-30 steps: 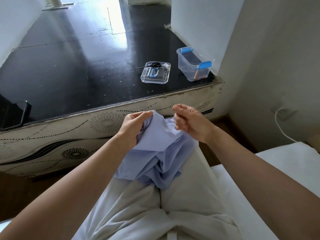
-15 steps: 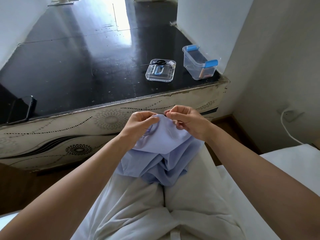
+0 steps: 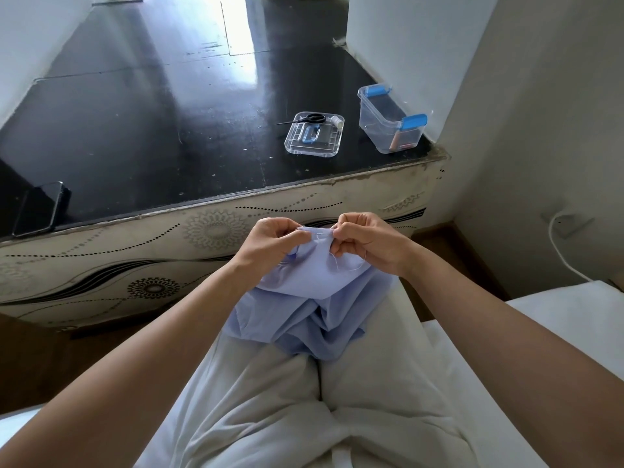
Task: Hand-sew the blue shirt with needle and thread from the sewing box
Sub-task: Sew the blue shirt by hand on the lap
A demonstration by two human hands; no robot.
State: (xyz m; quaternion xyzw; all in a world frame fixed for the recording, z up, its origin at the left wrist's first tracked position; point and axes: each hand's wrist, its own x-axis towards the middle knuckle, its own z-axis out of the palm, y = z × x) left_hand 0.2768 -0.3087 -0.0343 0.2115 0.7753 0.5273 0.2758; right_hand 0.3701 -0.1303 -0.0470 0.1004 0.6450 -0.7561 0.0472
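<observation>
Blue shirt (image 3: pixel 314 298): bunched on our lap over pale trousers (image 3: pixel 270 400), with its top edge lifted and drawn taut between our two hands. Left hand (image 3: pixel 270 238): fingers curled, pinching that edge at its left end. Right hand (image 3: pixel 366 241): fingers curled, pinching the same edge at its right end. White thread (image 3: pixel 358 266): loops just below the right hand, against the cloth. Sewing box (image 3: pixel 391 123): clear with blue clasps, open, near the right corner of the dark bench (image 3: pixel 135 113). Lid (image 3: pixel 314 143): beside the box on its left, carrying scissors (image 3: pixel 312 118) and a white spool (image 3: pixel 336 120). Phone (image 3: pixel 40 207): at the bench's left edge.
</observation>
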